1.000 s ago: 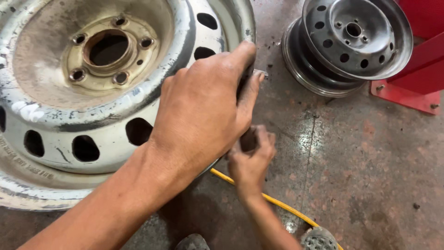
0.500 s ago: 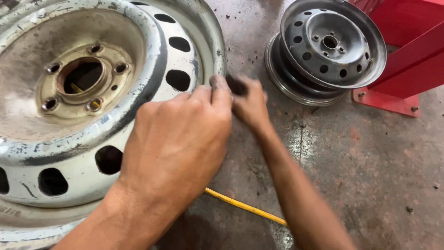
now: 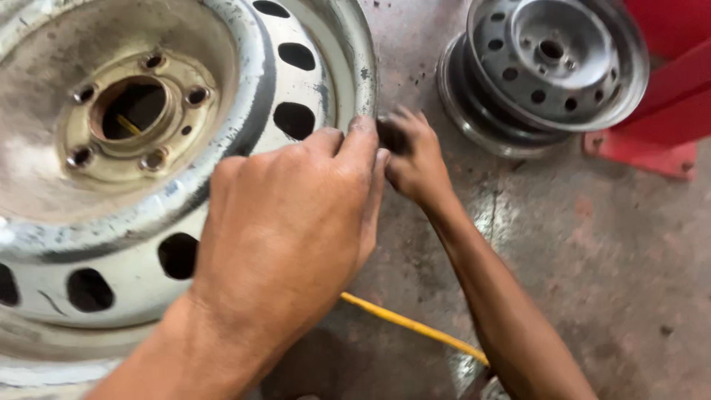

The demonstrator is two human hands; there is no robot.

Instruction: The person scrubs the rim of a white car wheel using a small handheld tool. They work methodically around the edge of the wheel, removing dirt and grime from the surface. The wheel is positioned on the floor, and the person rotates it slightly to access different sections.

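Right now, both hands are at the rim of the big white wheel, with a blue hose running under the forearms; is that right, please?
Not quite: the hose is yellow, not blue, as the head view shows. The rest stands: the left hand and the right hand are both at the rim of the big white wheel, and the hose runs across the floor under the forearms.

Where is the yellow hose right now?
In the head view, the yellow hose lies on the concrete floor at lower centre, running between the left hand and the right forearm.

Stained concrete floor [image 3: 592, 244], two steel rims [image 3: 111, 170], yellow hose [image 3: 411, 326]
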